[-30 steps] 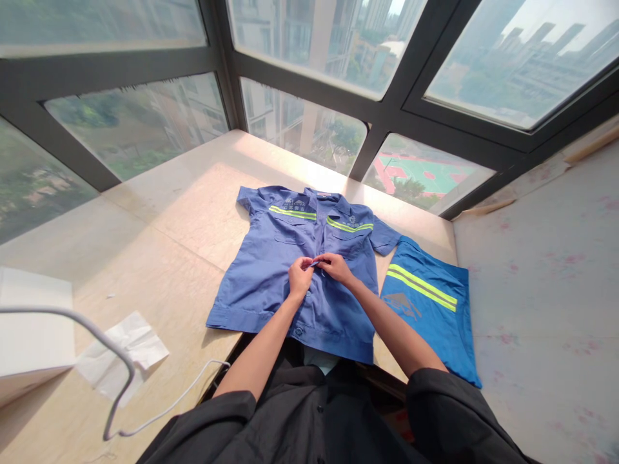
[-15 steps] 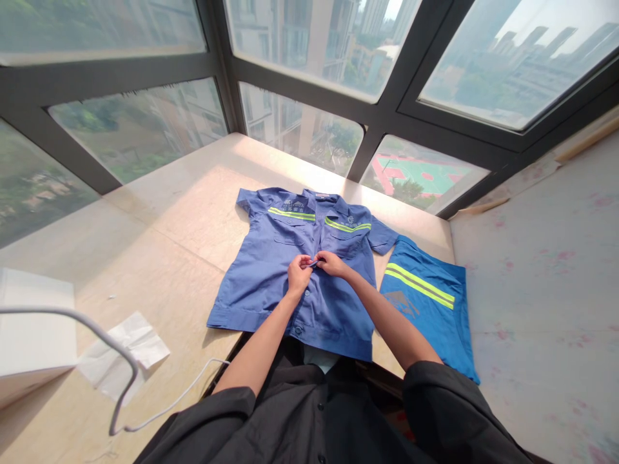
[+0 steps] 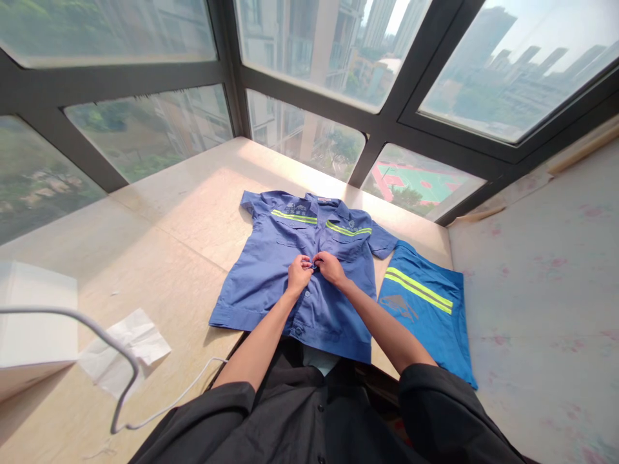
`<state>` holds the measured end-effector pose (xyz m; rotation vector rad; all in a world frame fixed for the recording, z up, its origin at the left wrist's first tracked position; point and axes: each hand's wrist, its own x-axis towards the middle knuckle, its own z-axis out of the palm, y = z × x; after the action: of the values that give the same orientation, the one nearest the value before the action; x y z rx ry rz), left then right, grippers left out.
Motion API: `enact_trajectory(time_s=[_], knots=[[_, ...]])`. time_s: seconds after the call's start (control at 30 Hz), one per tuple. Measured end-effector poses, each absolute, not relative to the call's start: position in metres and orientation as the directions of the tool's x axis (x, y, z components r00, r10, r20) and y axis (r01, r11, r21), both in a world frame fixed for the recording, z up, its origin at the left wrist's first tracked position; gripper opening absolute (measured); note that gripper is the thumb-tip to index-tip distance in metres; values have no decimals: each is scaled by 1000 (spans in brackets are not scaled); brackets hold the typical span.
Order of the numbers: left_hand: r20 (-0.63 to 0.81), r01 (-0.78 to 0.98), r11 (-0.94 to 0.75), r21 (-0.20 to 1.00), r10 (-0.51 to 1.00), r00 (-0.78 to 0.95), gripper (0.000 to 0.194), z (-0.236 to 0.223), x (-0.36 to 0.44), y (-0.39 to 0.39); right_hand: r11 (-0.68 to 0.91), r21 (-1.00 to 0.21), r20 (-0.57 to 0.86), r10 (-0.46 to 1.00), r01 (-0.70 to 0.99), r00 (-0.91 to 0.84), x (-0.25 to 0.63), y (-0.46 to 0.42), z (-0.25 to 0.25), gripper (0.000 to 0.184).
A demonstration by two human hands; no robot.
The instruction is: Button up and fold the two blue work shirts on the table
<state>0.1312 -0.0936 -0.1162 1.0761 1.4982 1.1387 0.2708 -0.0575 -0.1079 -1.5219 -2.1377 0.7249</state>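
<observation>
A blue short-sleeved work shirt (image 3: 261, 277) with yellow-green reflective stripes lies face up on the ledge, its collar away from me. My left hand (image 3: 299, 273) pinches the front edge of the shirt at mid-placket. Right beside it, my right hand (image 3: 329, 267) grips the opposite front edge, and a small fold of cloth is raised between the fingertips. Whether a button sits in that fold is hidden by my fingers. Below my hands, buttons show along the placket, down to one at the waistband.
A folded brighter blue garment (image 3: 420, 322) with reflective stripes lies to the right, by the papered wall (image 3: 536, 309). On the left are a white box (image 3: 39, 309), a crumpled tissue (image 3: 130, 345) and a grey cable (image 3: 97, 327). Windows (image 3: 309, 129) edge the ledge behind.
Both hands stay at the same spot on the placket. The right fingers have curled in a little, and the pinched fold has shifted slightly. The camera view has moved slightly.
</observation>
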Motion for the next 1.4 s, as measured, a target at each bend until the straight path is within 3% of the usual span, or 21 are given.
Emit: enact_trajectory(time_s=[0.23,0.47,0.63,0.73,0.87,0.97,1.07,1.27,1.4], knots=[[-236,85,255,963,953,-189,36,-119,129,-86,324,-536,124,944,779,-307,266,-65,-110,16],[-253,23,261,965,951,-175,39,-123,129,-84,342,-574,265,937,744,-226,273,-78,-99,9],[-251,-35,248,968,954,-166,41,-127,129,-84,425,-601,185,898,677,-399,279,-88,-93,10],[-247,-64,240,969,953,-176,41,-129,129,-85,398,-625,152,906,671,-396,276,-93,-92,11],[-250,-104,233,967,949,-195,41,-130,129,-86,198,-710,98,978,675,-184,270,-98,-89,13],[-243,-127,221,967,947,-208,39,-129,130,-88,-197,-875,-240,970,441,-43,264,-100,-85,19],[-224,-131,200,971,952,-210,39,-126,130,-91,-482,-851,-503,862,207,-61,260,-98,-82,19],[-184,-101,166,981,962,-200,25,-117,129,-97,-565,-817,-572,819,116,-48,258,-92,-80,18],[-162,-64,153,986,970,-179,26,-116,126,-96,-557,-823,-564,825,113,-43,258,-92,-82,20]])
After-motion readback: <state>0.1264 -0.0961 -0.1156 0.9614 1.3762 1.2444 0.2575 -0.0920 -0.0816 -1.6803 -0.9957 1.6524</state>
